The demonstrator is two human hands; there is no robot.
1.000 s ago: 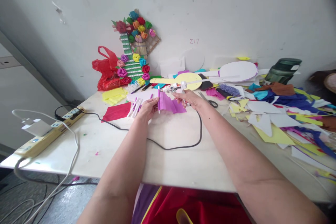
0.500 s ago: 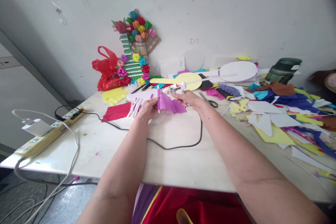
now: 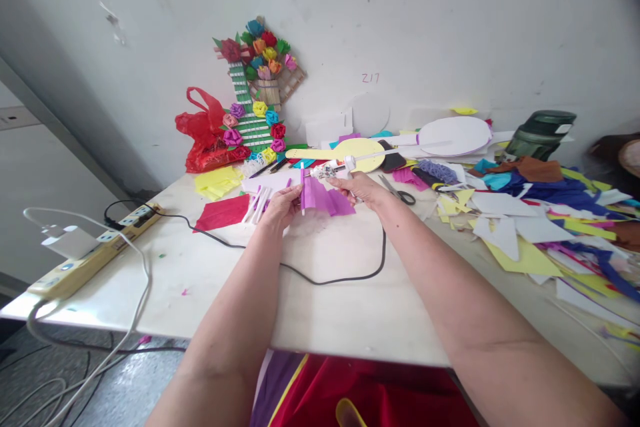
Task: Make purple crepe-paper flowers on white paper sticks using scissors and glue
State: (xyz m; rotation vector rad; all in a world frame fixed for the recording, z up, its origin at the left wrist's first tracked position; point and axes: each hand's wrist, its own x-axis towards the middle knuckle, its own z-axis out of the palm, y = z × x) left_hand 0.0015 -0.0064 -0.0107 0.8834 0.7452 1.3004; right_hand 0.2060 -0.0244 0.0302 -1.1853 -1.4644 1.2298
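Observation:
My left hand [image 3: 286, 205] is closed on a thin white stick [image 3: 303, 192] held upright, with a strip of purple paper [image 3: 324, 199] attached along it and spreading right. A white glue gun [image 3: 345, 165] is gripped in my right hand [image 3: 357, 188], its nozzle pointing left at the top part of the stick and paper. Whether the nozzle touches them is too small to tell. Several white and purple sticks [image 3: 257, 205] lie beside my left hand, partly hidden by it. Left of them lies a piece of red paper [image 3: 223, 213].
Scissors [image 3: 400, 192] lie right of my right hand. A black cord [image 3: 340, 280] loops below both hands. At the left is a power strip [image 3: 95, 253]; paper scraps [image 3: 530, 213] and a green bottle [image 3: 540, 137] are at the right. Paper flowers [image 3: 260, 80] stand behind.

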